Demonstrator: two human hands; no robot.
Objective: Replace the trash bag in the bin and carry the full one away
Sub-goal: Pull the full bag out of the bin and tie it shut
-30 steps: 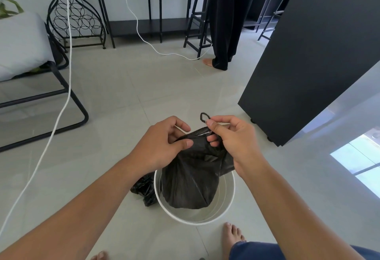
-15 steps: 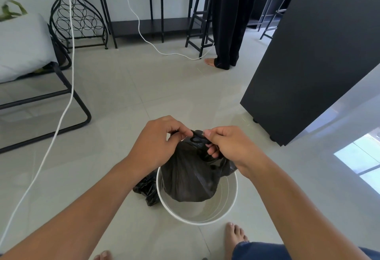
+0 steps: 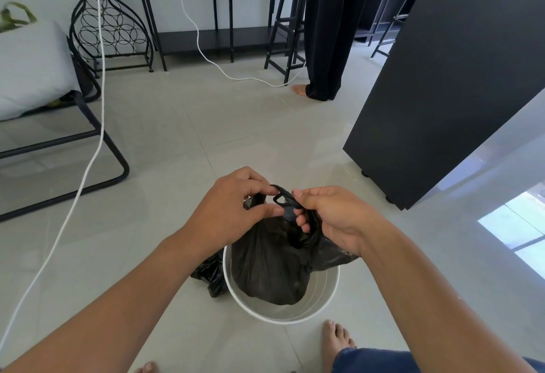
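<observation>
A full black trash bag [image 3: 265, 266] hangs partly inside a round white bin [image 3: 326, 299] on the floor in front of me. My left hand [image 3: 233, 210] pinches one twisted strip of the bag's top. My right hand [image 3: 333, 219] grips the other strip, which forms a small loop between my two hands. Both hands are above the bin's far rim. A second crumpled black bag [image 3: 211, 275] lies on the floor against the bin's left side.
A tall black cabinet [image 3: 442, 83] stands at the right. A white cable [image 3: 97, 124] crosses the floor at the left, beside a black-framed chair [image 3: 59, 142] with a grey cushion. Another person's leg in black [image 3: 324, 33] stands by the black shelves behind. My bare foot [image 3: 336, 340] is near the bin.
Both hands have lowered slightly and come closer together. The loop of the bag's top, held up by my right hand before, now lies between the two hands.
</observation>
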